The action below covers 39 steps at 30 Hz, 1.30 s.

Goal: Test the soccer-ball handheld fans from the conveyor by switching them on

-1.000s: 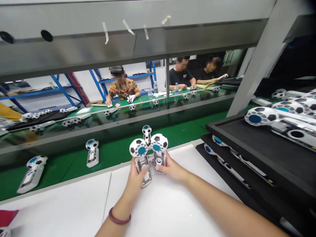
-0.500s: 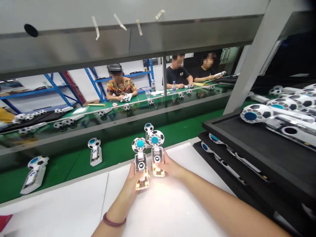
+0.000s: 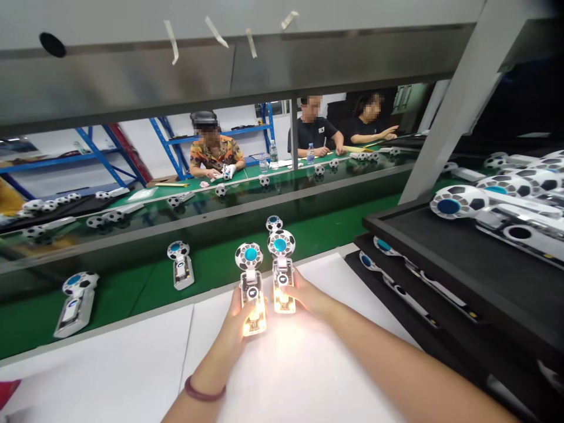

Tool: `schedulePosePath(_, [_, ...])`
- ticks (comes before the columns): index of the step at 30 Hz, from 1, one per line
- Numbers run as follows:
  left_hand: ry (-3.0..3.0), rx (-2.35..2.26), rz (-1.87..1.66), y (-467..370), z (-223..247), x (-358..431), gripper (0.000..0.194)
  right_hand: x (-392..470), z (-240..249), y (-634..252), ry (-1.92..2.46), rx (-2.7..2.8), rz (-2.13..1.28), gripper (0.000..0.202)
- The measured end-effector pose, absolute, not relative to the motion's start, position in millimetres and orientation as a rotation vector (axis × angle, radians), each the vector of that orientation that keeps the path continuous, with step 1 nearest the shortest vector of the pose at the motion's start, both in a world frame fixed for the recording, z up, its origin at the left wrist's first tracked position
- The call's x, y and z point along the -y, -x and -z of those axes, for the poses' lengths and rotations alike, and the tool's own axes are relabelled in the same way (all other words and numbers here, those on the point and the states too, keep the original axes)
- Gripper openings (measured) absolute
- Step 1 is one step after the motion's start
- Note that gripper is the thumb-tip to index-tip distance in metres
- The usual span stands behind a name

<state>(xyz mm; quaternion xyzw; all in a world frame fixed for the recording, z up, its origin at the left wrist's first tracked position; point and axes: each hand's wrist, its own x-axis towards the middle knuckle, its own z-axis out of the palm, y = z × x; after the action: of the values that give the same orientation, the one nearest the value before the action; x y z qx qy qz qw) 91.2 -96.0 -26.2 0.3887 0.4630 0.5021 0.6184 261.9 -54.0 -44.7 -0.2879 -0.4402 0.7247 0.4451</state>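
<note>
Two handheld fans with football-patterned heads and blue centres stand side by side over the white table (image 3: 110, 364). My left hand (image 3: 235, 326) grips the handle of the left fan (image 3: 249, 276). My right hand (image 3: 308, 296) grips the handle of the right fan (image 3: 281, 261). Both handles glow bright warm white at their lower ends. The fan heads point up and away from me.
A green conveyor belt (image 3: 132, 294) runs past the table with more fans on it (image 3: 180, 264) (image 3: 74, 299) (image 3: 274, 223). Black trays (image 3: 440, 252) stacked at right hold several fans. Three people sit at the far side of the line.
The lights in both handles have come on and grown brighter. I have turned both fans more upright. The fans on the belt have drifted to the right.
</note>
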Motion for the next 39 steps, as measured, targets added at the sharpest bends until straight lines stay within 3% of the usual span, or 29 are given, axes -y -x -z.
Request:
schedulePosePath(17, [-0.793, -0.918, -1.225, -86.7, 24.7, 92.4, 0.054, 50.3, 57.0, -261.6, 0.667, 1.073, -1.811, 0.065])
schedulePosePath(28, [-0.851, -0.903, -1.206, -85.3, 28.3, 91.9, 0.046, 50.5, 59.1, -262.7, 0.714, 1.174, -1.753, 0.071])
schedulePosePath(39, [-0.849, -0.922, -1.22, -85.1, 27.8, 94.3, 0.061, 51.3, 56.3, -262.7, 0.747, 1.261, -1.697, 0.072])
